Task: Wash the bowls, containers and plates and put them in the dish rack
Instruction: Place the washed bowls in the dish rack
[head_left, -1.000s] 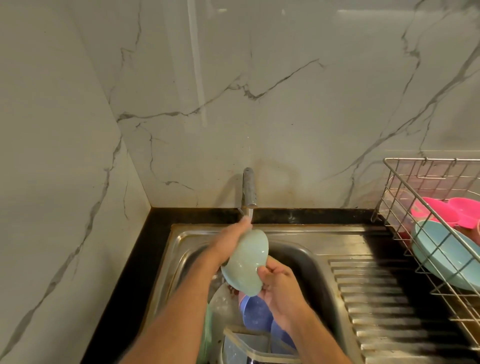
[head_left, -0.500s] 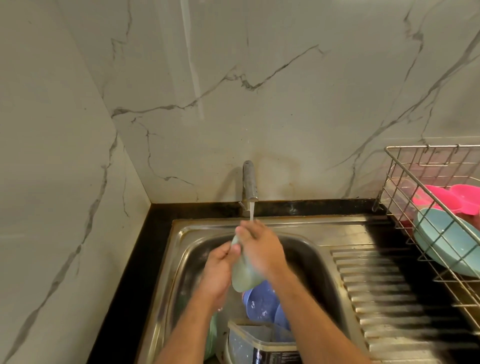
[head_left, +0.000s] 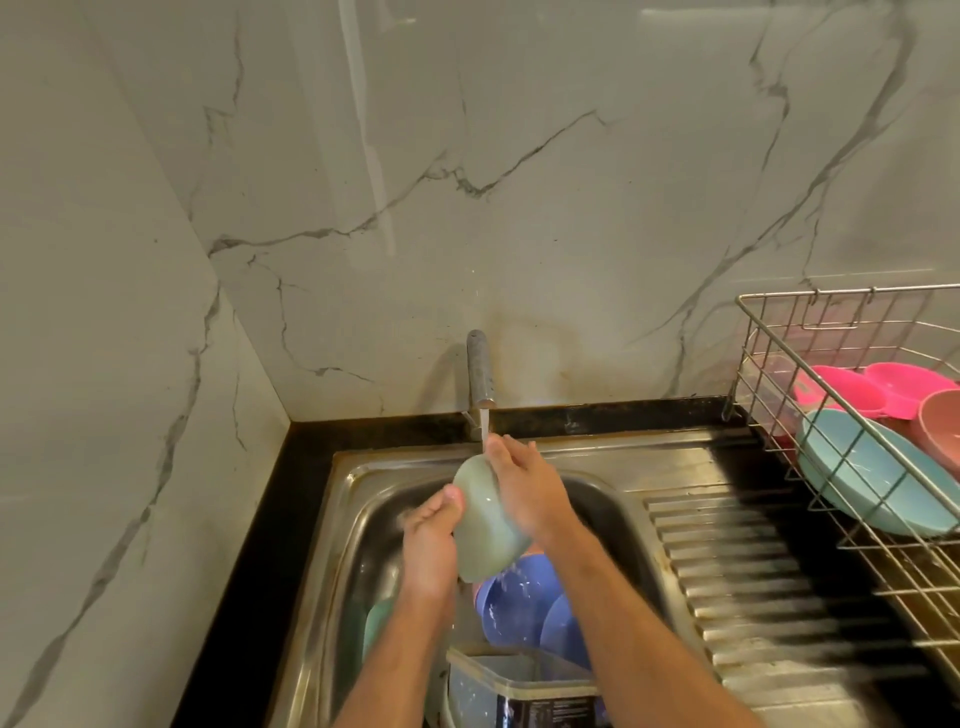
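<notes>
While water runs, pale green bowl (head_left: 485, 525) between both hands, over sink (head_left: 332, 561).

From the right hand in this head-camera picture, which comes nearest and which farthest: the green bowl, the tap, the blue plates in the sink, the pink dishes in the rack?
1. Green bowl: against the right hand, over the sink.
2. Tap: just behind, at the wall.
3. Blue plates: below, in the sink. Too close to the tap to rank firmly.
4. Pink dishes: far right, in the rack.

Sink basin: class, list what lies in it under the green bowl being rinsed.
Under the green bowl in the sink: blue dishes, a clear container, a green dish. Arms cover the rest.
</notes>
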